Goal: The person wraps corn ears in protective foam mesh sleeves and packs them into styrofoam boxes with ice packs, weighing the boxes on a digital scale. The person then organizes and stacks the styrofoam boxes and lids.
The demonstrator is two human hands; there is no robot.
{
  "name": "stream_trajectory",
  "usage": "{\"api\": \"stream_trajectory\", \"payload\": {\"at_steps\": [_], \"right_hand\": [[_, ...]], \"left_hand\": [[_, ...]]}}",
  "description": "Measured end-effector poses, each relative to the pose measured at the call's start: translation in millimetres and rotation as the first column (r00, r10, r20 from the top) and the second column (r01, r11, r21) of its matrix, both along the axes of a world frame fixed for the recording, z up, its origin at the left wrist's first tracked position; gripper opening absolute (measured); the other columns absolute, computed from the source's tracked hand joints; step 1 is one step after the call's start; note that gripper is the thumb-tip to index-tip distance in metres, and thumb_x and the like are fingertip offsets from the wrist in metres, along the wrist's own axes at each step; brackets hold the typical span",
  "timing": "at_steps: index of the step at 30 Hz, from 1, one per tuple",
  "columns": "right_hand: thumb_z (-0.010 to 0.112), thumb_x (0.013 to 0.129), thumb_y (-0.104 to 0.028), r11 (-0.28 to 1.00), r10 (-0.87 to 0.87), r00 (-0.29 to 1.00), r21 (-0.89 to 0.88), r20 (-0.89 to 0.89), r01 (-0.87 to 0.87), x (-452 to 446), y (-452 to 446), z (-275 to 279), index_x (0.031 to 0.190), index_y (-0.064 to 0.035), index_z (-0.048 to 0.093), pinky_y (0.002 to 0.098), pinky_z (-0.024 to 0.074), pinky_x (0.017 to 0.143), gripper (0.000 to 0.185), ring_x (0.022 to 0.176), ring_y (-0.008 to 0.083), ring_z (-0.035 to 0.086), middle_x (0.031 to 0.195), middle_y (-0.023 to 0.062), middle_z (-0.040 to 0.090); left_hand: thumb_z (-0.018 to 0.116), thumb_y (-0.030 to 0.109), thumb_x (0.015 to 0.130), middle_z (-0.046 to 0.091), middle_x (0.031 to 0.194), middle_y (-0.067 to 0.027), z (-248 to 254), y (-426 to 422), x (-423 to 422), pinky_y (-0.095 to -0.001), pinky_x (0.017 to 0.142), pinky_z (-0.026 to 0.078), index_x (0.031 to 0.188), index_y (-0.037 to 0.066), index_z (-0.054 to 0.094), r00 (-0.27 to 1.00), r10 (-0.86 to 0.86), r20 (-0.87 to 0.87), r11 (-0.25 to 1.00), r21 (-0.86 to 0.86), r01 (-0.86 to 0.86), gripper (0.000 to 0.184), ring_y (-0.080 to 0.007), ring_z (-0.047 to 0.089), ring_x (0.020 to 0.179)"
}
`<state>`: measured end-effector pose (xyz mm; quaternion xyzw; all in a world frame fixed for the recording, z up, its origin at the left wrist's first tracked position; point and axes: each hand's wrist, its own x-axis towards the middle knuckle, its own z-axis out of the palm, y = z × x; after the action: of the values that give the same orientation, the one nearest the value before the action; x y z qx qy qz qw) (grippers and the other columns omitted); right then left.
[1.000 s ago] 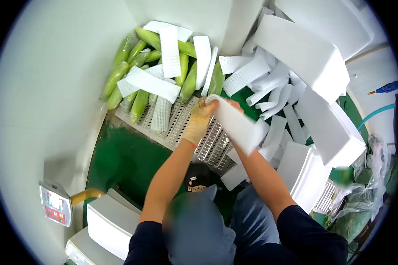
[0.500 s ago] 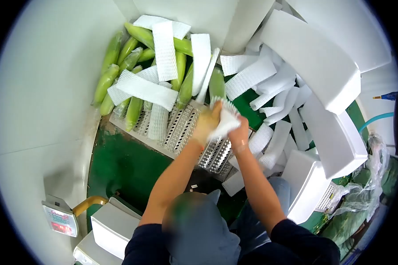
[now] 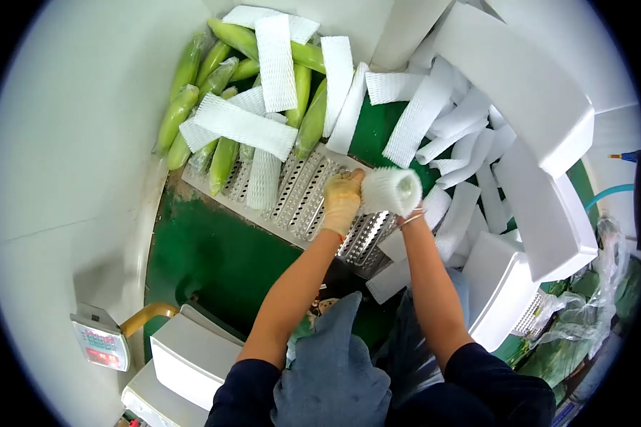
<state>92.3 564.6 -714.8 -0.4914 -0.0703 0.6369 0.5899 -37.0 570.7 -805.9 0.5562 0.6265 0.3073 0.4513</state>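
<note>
A white foam net sleeve (image 3: 386, 191) is held between my hands over the perforated metal step, its round end facing me with a pale green tint inside. My left hand (image 3: 342, 198), in a yellowish glove, is closed at the sleeve's left edge. Below the sleeve's right end is my right hand (image 3: 412, 212), closed on it, most of its fingers hidden behind the foam. Long green gourds (image 3: 224, 160) wrapped in clear film lie in a pile to the upper left. Several flat foam net sleeves (image 3: 246, 127) rest across them.
Loose foam sleeves (image 3: 424, 117) are heaped at the right beside white foam blocks (image 3: 513, 78). The perforated metal plate (image 3: 299, 196) lies on a green floor (image 3: 199, 249). A scale display (image 3: 100, 340) stands at lower left; plastic-wrapped greens (image 3: 577, 349) are at lower right.
The sleeve has turned so its round end faces me, and both hands have shifted slightly right. The green gourd that stuck out above my hands no longer shows there.
</note>
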Motion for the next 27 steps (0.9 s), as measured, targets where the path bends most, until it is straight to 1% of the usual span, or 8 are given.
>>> {"api": "stream_trajectory", "payload": {"at_steps": [6, 8, 11, 14, 21, 24, 26, 27], "right_hand": [[0.049, 0.086, -0.038, 0.719, 0.552, 0.83, -0.551, 0.082, -0.423, -14.7, -33.1, -5.7, 0.126, -0.0097, 0.047, 0.0464, 0.048, 0.086, 0.05, 0.092, 0.0309, 0.06, 0.112, 0.012, 0.06], [0.055, 0.083, -0.035, 0.287, 0.947, 0.315, -0.626, 0.069, -0.725, -9.3, -25.2, 23.7, 0.132, -0.0128, 0.043, 0.0456, 0.0487, 0.086, 0.054, 0.093, 0.0334, 0.061, 0.116, 0.0143, 0.059], [0.056, 0.078, -0.011, 0.536, 0.42, -0.427, -0.599, 0.801, -0.595, -28.3, 49.6, 42.2, 0.12, -0.0005, 0.045, 0.042, 0.0468, 0.084, 0.045, 0.096, 0.0402, 0.055, 0.106, 0.0233, 0.051], [0.06, 0.074, -0.007, 0.812, -0.198, -0.194, 0.05, 0.961, -0.582, -64.4, 175.6, 60.0, 0.128, -0.003, 0.036, 0.0442, 0.0442, 0.085, 0.059, 0.102, 0.0403, 0.049, 0.112, 0.0253, 0.046], [0.069, 0.076, -0.014, 0.659, 0.136, 0.175, 0.043, 0.975, -0.751, -19.2, 210.5, 28.5, 0.121, -0.0058, 0.046, 0.0396, 0.047, 0.085, 0.051, 0.1, 0.0298, 0.057, 0.104, 0.019, 0.058], [0.066, 0.08, -0.011, 0.816, 0.442, 0.702, 0.075, 0.558, -0.573, 22.3, 113.9, 81.2, 0.101, -0.0047, 0.055, 0.0332, 0.0512, 0.077, 0.024, 0.088, 0.0192, 0.062, 0.1, 0.0097, 0.061], [0.062, 0.084, -0.013, 0.854, 0.498, 0.866, 0.155, 0.039, -0.498, 56.6, 87.4, 15.3, 0.096, -0.0055, 0.057, 0.0338, 0.0508, 0.08, 0.015, 0.088, 0.0186, 0.062, 0.097, 0.008, 0.062], [0.06, 0.086, -0.014, 0.854, 0.512, 0.827, 0.237, -0.232, -0.463, 71.7, 81.4, -50.7, 0.095, -0.006, 0.058, 0.0345, 0.0507, 0.081, 0.013, 0.088, 0.0189, 0.062, 0.096, 0.0076, 0.062]], "left_hand": [[0.051, 0.02, 0.089, 0.061, 0.103, -0.0148, 50.9, -4.2, -9.8, -0.0332, 0.081, 0.044, 0.109, -0.003, 0.055, 0.841, 0.19, 0.507, 0.979, -0.159, -0.125, 0.031, -0.0218, 0.057, 0.095], [0.056, 0.014, 0.085, 0.057, 0.112, -0.0134, 81.7, -29.6, -36.8, -0.0311, 0.09, 0.041, 0.123, -0.005, 0.044, 0.638, 0.03, 0.769, 0.998, -0.058, 0.023, 0.044, -0.0191, 0.052, 0.105], [0.067, 0.011, 0.076, 0.055, 0.114, -0.0143, 118.3, -44.1, -59.7, -0.0318, 0.09, 0.043, 0.13, -0.004, 0.034, 0.553, 0.113, 0.826, 0.956, -0.242, 0.166, 0.065, -0.02, 0.053, 0.104], [0.074, 0.012, 0.066, 0.054, 0.107, -0.0112, 74.5, -62.0, -57.0, -0.0355, 0.082, 0.047, 0.124, -0.002, 0.037, 0.874, 0.141, 0.466, 0.947, -0.321, 0.019, 0.071, -0.0212, 0.055, 0.094], [0.072, 0.034, 0.069, 0.054, 0.113, -0.0201, 74.0, -80.1, -14.0, -0.0337, 0.095, 0.04, 0.12, -0.001, 0.046, 0.929, -0.324, -0.178, 0.935, -0.21, 0.286, 0.067, -0.0314, 0.05, 0.108], [0.059, 0.019, 0.085, 0.059, 0.114, -0.0136, 51.4, -56.5, -57.3, -0.0297, 0.092, 0.044, 0.109, -0.001, 0.055, 0.936, -0.35, 0.033, 0.925, -0.146, 0.35, 0.031, -0.0254, 0.055, 0.105], [0.058, 0.011, 0.087, 0.062, 0.101, -0.0121, 74.9, -25.1, -79.9, -0.0318, 0.09, 0.045, 0.097, -0.004, 0.057, 0.131, 0.522, 0.843, 0.845, -0.49, -0.215, 0.018, -0.0227, 0.058, 0.097], [0.055, 0.01, 0.09, 0.06, 0.106, -0.0131, 121.7, 3.2, -84.5, -0.0275, 0.092, 0.043, 0.102, -0.005, 0.056, 0.681, 0.304, 0.666, 0.953, -0.203, -0.226, 0.02, -0.0199, 0.057, 0.102]]}}
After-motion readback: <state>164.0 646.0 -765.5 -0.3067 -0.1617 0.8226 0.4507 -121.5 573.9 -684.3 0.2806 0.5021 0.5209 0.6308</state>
